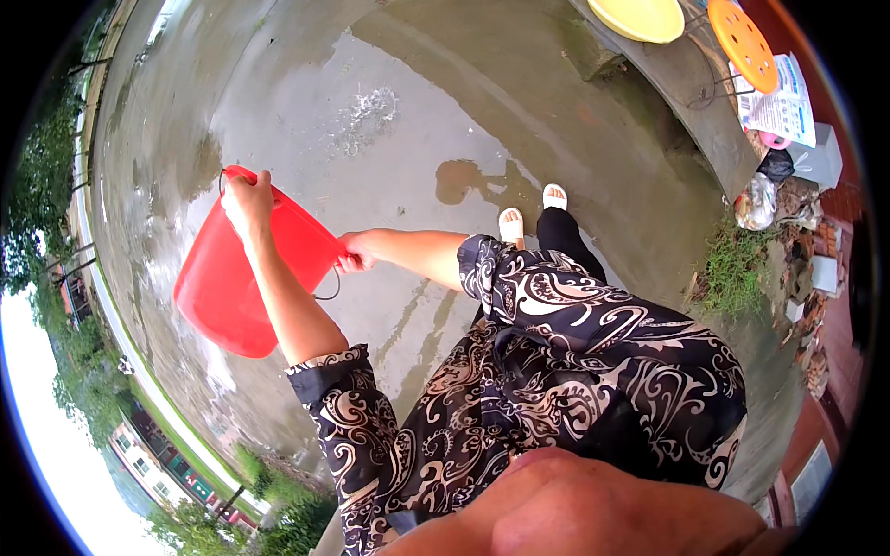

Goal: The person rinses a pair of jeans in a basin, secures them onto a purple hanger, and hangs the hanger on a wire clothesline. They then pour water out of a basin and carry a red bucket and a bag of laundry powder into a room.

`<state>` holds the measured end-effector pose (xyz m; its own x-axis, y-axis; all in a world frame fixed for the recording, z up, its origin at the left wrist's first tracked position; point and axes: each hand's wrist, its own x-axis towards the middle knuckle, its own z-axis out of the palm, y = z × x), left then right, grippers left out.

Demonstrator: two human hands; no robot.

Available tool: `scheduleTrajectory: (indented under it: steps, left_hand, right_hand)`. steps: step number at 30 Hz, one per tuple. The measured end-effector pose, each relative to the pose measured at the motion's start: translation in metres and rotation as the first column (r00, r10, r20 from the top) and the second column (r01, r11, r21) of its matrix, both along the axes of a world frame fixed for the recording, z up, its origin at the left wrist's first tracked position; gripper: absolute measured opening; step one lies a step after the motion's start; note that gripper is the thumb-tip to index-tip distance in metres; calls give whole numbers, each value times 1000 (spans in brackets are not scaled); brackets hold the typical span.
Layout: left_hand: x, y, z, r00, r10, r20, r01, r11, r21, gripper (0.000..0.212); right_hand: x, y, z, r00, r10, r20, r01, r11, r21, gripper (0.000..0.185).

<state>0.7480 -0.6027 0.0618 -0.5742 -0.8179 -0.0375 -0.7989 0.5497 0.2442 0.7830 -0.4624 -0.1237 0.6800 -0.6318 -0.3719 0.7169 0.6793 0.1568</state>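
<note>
A red plastic bucket (236, 278) is held up and tilted, its rim turned away from me and its base nearer to me. My left hand (250, 201) grips one end of the rim. At the other end, my right hand (357, 251) grips the rim beside the thin wire handle (338, 286). The bucket's inside is hidden from this side. Beyond it, a splash of water (373, 108) breaks on the wet concrete ground (292, 90).
My feet in white sandals (511, 224) stand on the concrete. A raised ledge (702, 149) carries a yellow basin (640, 17) and an orange stool (742, 45). Bagged items (756, 201), grass (737, 267) and broken bricks (810, 299) lie near the wall. Trees and a building stand farther off.
</note>
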Motion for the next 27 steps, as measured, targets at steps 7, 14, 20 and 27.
scheduleTrajectory:
  steps: [7,14,20,27]
  left_hand:
    - [14,39,-29,973,170,-157,-110,936,335,31]
    - [-61,175,-111,832,485,-271,-65,569,820,26]
    - [-161,339,-178,887,375,-271,133,355,926,17]
    - [-266,527,-198,938,215,-271,260,77,962,23]
  right_hand:
    - [-28,72,-35,887,-206,-413,324,915,240,16]
    - [-153,238,-50,227,79,-971,715,664,221,58]
    - [-247,485,-23,104,-290,-951,926,378,-14,81]
    - [-302,790,-20,-14,-73,-997,993,-117,-5,36]
